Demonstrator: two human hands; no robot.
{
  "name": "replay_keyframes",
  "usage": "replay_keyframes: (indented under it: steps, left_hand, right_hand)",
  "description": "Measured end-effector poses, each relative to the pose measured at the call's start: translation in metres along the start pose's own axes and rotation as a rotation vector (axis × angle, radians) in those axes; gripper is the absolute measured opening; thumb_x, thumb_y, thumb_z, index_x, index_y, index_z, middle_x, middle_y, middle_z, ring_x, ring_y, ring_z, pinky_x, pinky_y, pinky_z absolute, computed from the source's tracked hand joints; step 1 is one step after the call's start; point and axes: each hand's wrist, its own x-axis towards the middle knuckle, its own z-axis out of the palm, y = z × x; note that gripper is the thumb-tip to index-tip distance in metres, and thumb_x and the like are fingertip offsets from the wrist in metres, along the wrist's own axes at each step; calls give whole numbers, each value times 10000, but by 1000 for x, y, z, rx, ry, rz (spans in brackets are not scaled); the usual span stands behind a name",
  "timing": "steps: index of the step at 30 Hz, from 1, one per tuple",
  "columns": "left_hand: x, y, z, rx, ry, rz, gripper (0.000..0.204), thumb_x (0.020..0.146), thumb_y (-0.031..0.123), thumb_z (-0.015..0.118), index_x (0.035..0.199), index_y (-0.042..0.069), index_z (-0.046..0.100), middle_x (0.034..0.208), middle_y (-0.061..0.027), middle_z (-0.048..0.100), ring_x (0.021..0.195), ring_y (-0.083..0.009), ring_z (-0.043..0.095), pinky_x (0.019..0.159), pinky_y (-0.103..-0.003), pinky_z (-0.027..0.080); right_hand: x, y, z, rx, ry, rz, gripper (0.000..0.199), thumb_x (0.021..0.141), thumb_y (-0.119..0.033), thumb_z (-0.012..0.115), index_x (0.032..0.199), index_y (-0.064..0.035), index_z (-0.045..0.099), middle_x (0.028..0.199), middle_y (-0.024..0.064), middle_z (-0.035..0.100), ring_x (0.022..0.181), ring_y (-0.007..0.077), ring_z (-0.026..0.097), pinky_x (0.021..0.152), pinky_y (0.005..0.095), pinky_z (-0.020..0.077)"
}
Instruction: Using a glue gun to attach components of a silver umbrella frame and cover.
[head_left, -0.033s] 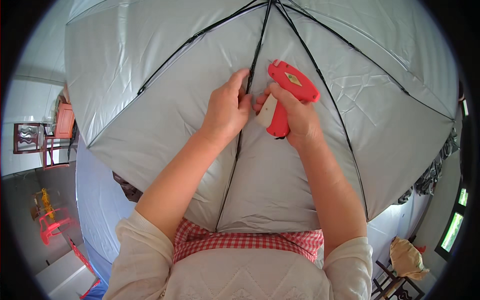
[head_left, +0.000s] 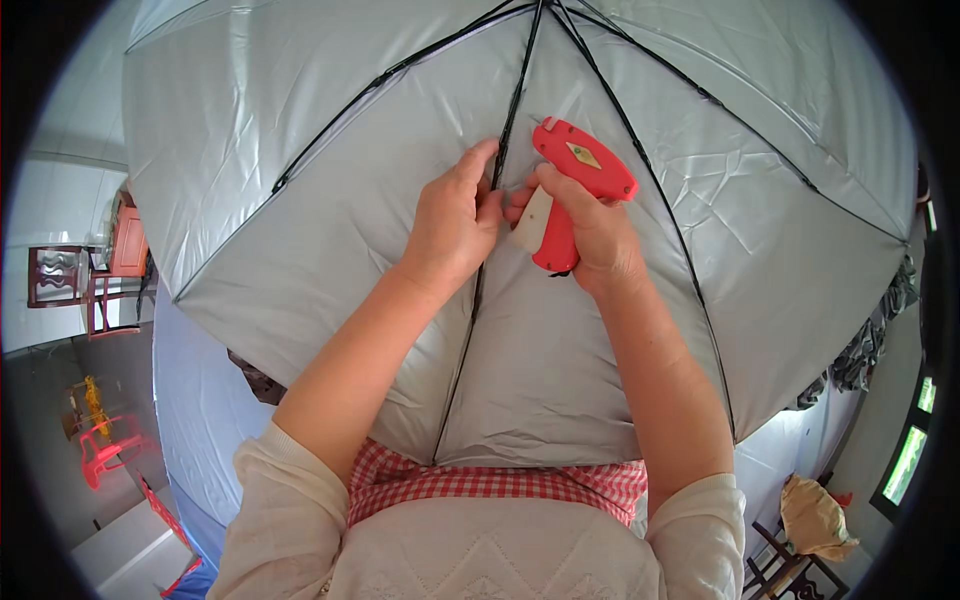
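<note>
An open umbrella (head_left: 330, 260) with silver-grey cloth spreads in front of me, its inner side with the black ribs facing up. My left hand (head_left: 452, 222) pinches the middle umbrella rib (head_left: 464, 350), index finger and thumb meeting at it. In my right hand (head_left: 600, 235) is a red tagging gun (head_left: 590, 165) with a white trigger, the fingers wrapped round its grip. Its nose points up and left, just right of the same rib and apart from it. The tip of its needle is too small to make out.
Ribs run together at the umbrella hub (head_left: 545, 5) at the top. Dark crumpled material (head_left: 862, 350) lies beyond the right edge. A wooden chair (head_left: 60, 275) and a red plastic chair (head_left: 105, 455) stand at left. A brown bag (head_left: 815, 515) is at lower right.
The tagging gun in my right hand has shifted very slightly to the left. My left hand stays on the rib.
</note>
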Motion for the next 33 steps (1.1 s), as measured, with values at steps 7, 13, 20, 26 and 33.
replay_keyframes:
  steps: [7, 13, 20, 26, 33]
  left_hand:
    - [-8, -6, 6, -1, 92, 16, 490, 787, -66, 579, 1263, 28, 510, 808, -131, 596, 677, -271, 588, 646, -366, 499]
    - [-9, -3, 7, -20, 78, -38, 478, 790, -63, 577, 1256, 24, 520, 805, -126, 598, 679, -261, 590, 642, -363, 501]
    - [-9, -1, 9, -27, 87, -21, 470, 796, -61, 581, 1255, 24, 525, 803, -116, 600, 682, -244, 593, 643, -350, 501]
    - [-9, 0, 8, -54, 79, -24, 461, 806, -64, 584, 1253, 34, 530, 775, -97, 588, 670, -225, 585, 644, -337, 501]
    - [-10, 0, 9, -62, 66, -49, 455, 822, -43, 592, 1263, 54, 532, 743, -85, 582, 649, -199, 575, 648, -317, 500]
  right_hand:
    - [5, 7, -6, -70, -132, 103, 274, 870, -215, 657, 1026, 7, 618, 887, 149, 676, 783, 259, 679, 681, 382, 556]
    - [1, 2, -9, -51, -140, 132, 273, 871, -208, 652, 1031, 11, 616, 887, 150, 676, 789, 274, 683, 679, 390, 561]
    - [8, -3, -23, 31, -263, 193, 271, 875, -232, 652, 1001, 5, 616, 889, 161, 677, 793, 288, 686, 714, 410, 571]
    - [14, -12, -30, 67, -333, 272, 266, 874, -230, 660, 990, 7, 625, 891, 165, 680, 807, 300, 694, 729, 430, 582]
    - [16, -13, -25, 52, -325, 263, 263, 869, -232, 669, 974, 6, 626, 856, 149, 678, 735, 270, 694, 663, 408, 590]
